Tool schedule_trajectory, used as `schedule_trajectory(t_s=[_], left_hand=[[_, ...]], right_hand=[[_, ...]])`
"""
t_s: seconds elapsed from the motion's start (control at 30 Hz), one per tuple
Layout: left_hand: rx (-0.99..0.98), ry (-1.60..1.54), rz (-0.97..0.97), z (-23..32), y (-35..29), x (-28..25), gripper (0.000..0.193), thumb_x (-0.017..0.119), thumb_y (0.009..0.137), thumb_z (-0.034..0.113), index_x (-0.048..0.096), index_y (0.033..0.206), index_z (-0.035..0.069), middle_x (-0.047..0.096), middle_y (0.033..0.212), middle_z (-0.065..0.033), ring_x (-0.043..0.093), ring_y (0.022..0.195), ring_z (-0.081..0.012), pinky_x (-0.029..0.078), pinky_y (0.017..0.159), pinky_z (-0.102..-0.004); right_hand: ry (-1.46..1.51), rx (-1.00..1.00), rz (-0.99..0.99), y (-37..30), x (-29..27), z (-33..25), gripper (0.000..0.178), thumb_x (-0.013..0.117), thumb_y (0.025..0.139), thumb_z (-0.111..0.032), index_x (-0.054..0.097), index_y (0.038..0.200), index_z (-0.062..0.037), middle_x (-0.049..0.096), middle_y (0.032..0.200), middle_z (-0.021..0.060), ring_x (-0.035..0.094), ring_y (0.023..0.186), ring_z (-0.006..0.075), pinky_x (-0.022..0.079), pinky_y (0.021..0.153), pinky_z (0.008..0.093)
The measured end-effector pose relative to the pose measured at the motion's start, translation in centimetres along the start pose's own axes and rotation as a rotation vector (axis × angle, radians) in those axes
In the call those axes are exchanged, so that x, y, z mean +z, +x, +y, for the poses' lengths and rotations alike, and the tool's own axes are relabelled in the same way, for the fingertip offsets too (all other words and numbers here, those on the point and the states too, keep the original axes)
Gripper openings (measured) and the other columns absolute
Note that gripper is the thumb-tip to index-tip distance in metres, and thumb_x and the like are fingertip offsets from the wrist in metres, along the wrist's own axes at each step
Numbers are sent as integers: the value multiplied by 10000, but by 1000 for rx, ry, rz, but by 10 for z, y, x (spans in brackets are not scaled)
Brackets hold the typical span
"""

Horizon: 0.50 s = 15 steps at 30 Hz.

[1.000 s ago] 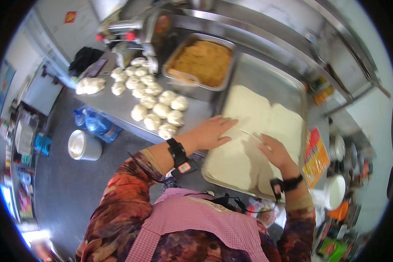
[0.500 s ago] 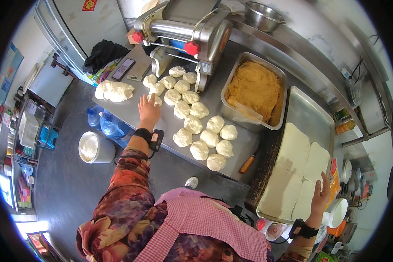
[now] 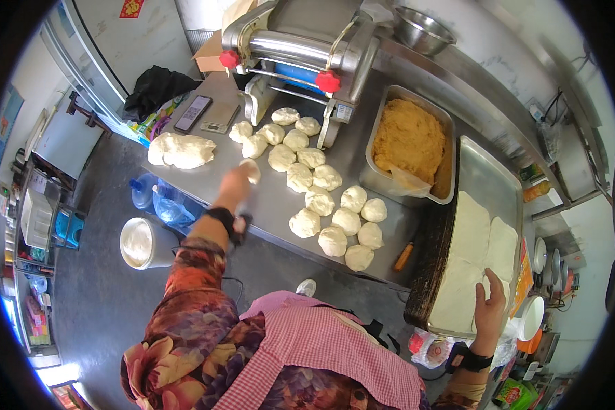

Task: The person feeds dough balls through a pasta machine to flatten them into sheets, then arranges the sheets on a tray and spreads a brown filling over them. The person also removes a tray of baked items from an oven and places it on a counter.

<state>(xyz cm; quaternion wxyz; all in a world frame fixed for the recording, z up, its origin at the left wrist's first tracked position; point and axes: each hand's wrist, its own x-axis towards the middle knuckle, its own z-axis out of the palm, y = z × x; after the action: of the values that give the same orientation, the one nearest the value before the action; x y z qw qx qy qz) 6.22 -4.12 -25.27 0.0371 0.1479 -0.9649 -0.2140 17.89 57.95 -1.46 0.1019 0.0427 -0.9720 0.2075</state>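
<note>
My left hand [image 3: 234, 186], blurred by motion, is closed on a dough ball [image 3: 253, 171] near the table's front edge; its fingertips are smeared. Several more pale dough balls [image 3: 298, 178] lie in a loose cluster to its right. A larger lump of dough [image 3: 180, 150] rests on the table to its left. At the right, my right hand [image 3: 490, 301] is held open with nothing in it, over the near right side of a metal tray [image 3: 497, 171]. Flat dough sheets [image 3: 468, 229] lie in that tray.
A steel roller machine [image 3: 287, 48] stands at the back. Right of it is a deep pan [image 3: 389, 184] of orange-brown filling [image 3: 406, 140]. A wooden-handled tool [image 3: 404, 257] lies by the tray. A phone [image 3: 193, 113] and scale [image 3: 220, 117] sit at the left; a white bucket [image 3: 147, 242] stands below.
My left hand has gone from spread fingers over the dough ball to closing on it, drawing it slightly nearer. My right hand has shifted slightly left. The view has shifted a little.
</note>
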Motion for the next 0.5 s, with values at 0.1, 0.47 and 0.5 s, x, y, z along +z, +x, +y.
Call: schedule_trajectory(t_s=[0.1,0.47,0.5], left_hand=[[269,180,12,7,-43,12,375,494,833,82,592,1179,187,466,1371,-114,482,1230,-260,454,967,-387],[239,60,217,-16,-42,-11,314,594,796,145,597,1109,117,609,1159,-120,573,1078,-338,475,928,-386],[426,193,318,-12,-43,-5,308,598,796,150,598,1102,114,621,1129,-123,584,1051,-359,484,914,-391]], right_hand=[[-3,-62,15,-14,10,-13,359,617,844,-54,562,1194,3,583,1187,210,550,1125,352,426,964,391],[-15,-32,37,-87,35,-98,383,650,812,-57,572,1185,-17,587,1178,193,561,1103,350,450,934,385],[12,-31,14,-92,41,-108,385,654,806,-53,573,1181,-18,588,1173,193,563,1097,350,456,924,383]])
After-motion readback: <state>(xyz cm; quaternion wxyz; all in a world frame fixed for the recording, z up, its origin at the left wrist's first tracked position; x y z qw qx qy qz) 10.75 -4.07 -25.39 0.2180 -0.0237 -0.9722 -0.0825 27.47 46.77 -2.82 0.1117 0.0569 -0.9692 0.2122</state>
